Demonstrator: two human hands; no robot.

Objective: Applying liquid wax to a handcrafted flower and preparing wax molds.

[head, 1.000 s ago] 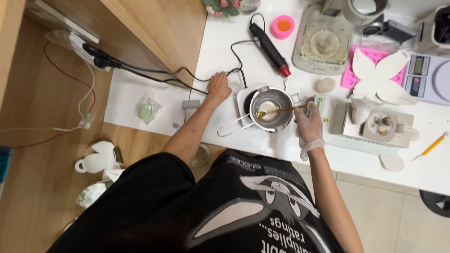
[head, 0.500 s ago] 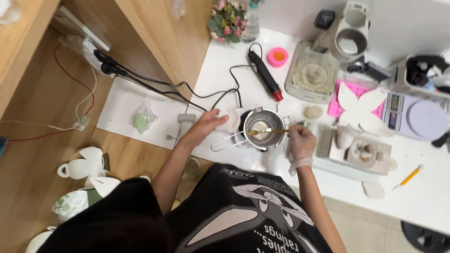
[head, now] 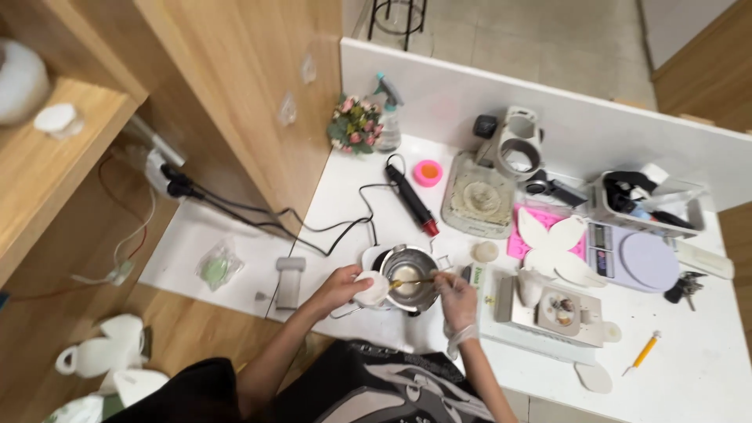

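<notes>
Since the earlier frames your view has tilted up and back: the far wall panel and the floor beyond it now show, and the worktable sits lower in the picture. Your left hand point(head: 342, 287) has shifted from the table surface beside the pot to the pot's left edge.

Your left hand now rests against the left side of the small metal pot point(head: 408, 287), fingers curled over a white pad point(head: 373, 288) at its rim. Treat this as a clenched grip on the pad.

Your right hand point(head: 457, 301) wears a translucent glove and is closed on a thin stick point(head: 413, 283). The stick lies nearly level, with its far end over the pale liquid inside the pot.

The pot stands on the white table point(head: 705, 376), near the front edge and directly in front of your torso. A black cable runs from the wall outlet point(head: 168, 182) to a black and red tool point(head: 410, 200) lying behind the pot.

To the right of the pot:
- a grey tray point(head: 552, 309) with small pieces, just beside your right hand;
- a white butterfly-shaped piece point(head: 553, 243) on a pink mould;
- a digital scale point(head: 638, 258) with a round plate, further right;
- a yellow pencil point(head: 644, 352) near the front edge.

Behind the pot, a pink tape roll point(head: 428, 172) and a small flower bunch point(head: 355, 124) stand near the wall panel.
</notes>
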